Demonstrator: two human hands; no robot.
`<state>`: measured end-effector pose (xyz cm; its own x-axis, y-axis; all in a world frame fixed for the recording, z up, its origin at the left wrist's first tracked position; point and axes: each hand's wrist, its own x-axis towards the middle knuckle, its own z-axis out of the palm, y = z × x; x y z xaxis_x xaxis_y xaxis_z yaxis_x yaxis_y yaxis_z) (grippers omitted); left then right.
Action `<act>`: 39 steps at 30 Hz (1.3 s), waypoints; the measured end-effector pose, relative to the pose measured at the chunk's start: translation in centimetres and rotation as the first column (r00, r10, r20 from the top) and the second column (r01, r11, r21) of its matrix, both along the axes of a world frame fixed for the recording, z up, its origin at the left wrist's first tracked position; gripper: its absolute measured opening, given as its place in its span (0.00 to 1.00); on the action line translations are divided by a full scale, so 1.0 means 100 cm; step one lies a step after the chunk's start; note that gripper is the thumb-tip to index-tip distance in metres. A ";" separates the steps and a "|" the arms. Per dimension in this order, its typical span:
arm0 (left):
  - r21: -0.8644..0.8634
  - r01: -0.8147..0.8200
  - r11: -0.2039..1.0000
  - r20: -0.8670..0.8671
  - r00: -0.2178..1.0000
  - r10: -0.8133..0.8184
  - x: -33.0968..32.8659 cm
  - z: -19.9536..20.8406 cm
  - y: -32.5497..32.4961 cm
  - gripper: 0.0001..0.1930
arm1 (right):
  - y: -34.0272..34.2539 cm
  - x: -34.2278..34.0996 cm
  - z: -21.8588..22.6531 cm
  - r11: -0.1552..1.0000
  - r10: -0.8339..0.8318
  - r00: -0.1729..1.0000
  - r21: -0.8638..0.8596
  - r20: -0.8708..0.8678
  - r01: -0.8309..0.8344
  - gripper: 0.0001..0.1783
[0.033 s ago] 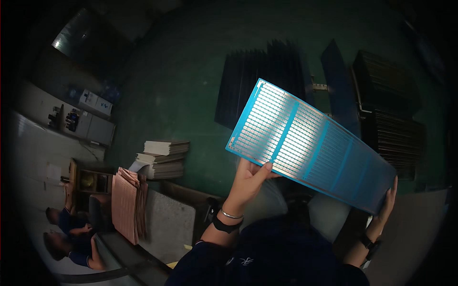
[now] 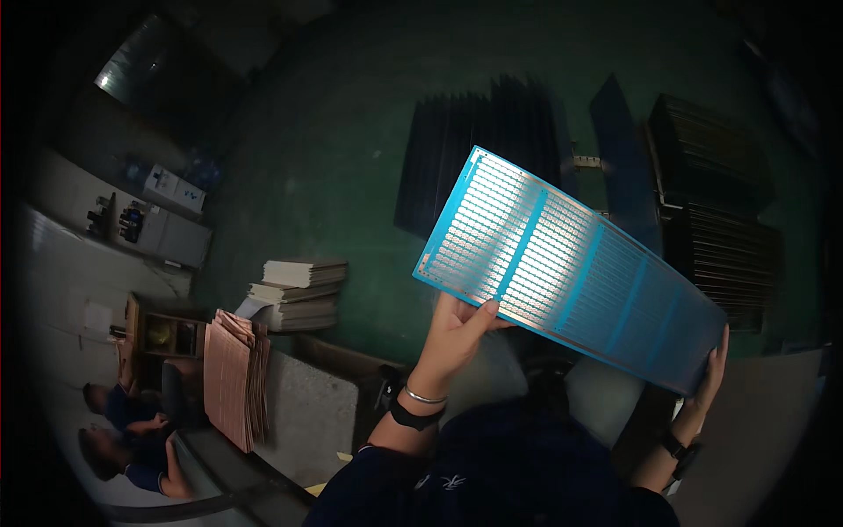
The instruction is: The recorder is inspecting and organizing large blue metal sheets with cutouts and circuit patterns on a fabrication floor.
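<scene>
A long printed circuit board panel (image 2: 575, 263), blue with rows of shiny metal pads, is held up tilted in front of me. Its left end catches a bright glare, while the right end is darker. My left hand (image 2: 461, 329) grips the lower long edge near the left end, thumb against the front and fingers mostly hidden behind. At the far right end, my right hand (image 2: 709, 373) is closed round the short edge, with its fingers along the side. A bracelet and a dark band circle my left wrist.
Upright dark panels (image 2: 448, 158) stand in rows beyond the board, with more racked panels (image 2: 724, 255) to the right. Leftward are a stack of pale sheets (image 2: 303, 294) and copper-coloured sheets (image 2: 233, 382). Two people (image 2: 132, 439) sit at the lower left.
The board and both hands have shifted very slightly to the left in the picture. The grip of both hands looks the same.
</scene>
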<state>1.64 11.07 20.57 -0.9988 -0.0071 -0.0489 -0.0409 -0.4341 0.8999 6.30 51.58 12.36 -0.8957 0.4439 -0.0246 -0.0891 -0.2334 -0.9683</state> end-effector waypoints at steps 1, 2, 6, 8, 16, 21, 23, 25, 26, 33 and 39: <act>0.013 -0.011 1.000 0.003 1.000 0.011 -0.002 0.000 0.001 0.25 | 0.000 0.002 -0.001 0.998 0.012 1.000 -0.054 -0.007 -0.013 0.33; 0.025 0.004 1.000 -0.003 1.000 -0.004 -0.004 -0.003 -0.005 0.25 | 0.008 0.011 -0.011 0.999 -0.002 1.000 -0.042 -0.013 0.002 0.33; 0.134 -0.027 0.991 -0.071 0.997 0.037 -0.016 -0.007 -0.029 0.25 | 0.020 0.033 -0.035 0.932 0.264 0.964 -0.269 0.040 -0.244 0.29; 0.165 -0.054 0.985 -0.090 0.993 0.070 -0.026 -0.006 -0.026 0.25 | 0.006 0.033 -0.023 0.934 0.313 0.950 -0.189 0.014 -0.305 0.27; 0.111 0.020 0.994 -0.073 0.997 -0.012 -0.030 -0.008 -0.003 0.26 | -0.035 -0.023 0.025 0.985 0.038 0.973 -0.155 -0.229 -0.075 0.25; 0.039 0.056 0.998 0.019 0.998 -0.057 -0.019 -0.027 -0.008 0.21 | -0.096 -0.076 0.026 0.871 -0.007 0.995 0.488 -0.103 0.057 0.13; 0.038 0.079 0.996 0.046 0.996 -0.080 -0.017 -0.032 -0.006 0.20 | -0.108 -0.090 0.008 0.777 -0.029 0.998 0.628 -0.049 0.054 0.12; 0.032 0.081 0.996 0.063 0.995 -0.083 -0.016 -0.034 -0.008 0.19 | -0.122 -0.106 -0.018 0.740 -0.043 0.998 0.669 -0.055 0.068 0.16; 0.022 0.087 0.996 0.077 0.993 -0.089 -0.016 -0.034 -0.009 0.19 | -0.127 -0.113 -0.027 0.682 -0.068 0.996 0.726 -0.058 0.089 0.16; 0.018 0.053 0.998 0.112 0.992 -0.055 -0.013 -0.044 -0.020 0.17 | -0.148 -0.141 -0.060 0.634 -0.124 0.987 0.773 0.099 0.002 0.13; 0.024 0.042 0.999 0.150 0.988 -0.045 -0.014 -0.048 -0.022 0.17 | -0.140 -0.147 -0.070 0.645 -0.011 0.997 0.762 0.080 -0.054 0.19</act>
<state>0.29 8.91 15.80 -0.9794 0.0384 -0.1981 -0.1941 -0.4474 0.8730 -8.39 37.57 5.34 -0.9153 0.3151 0.2508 -0.0178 0.5904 -0.8069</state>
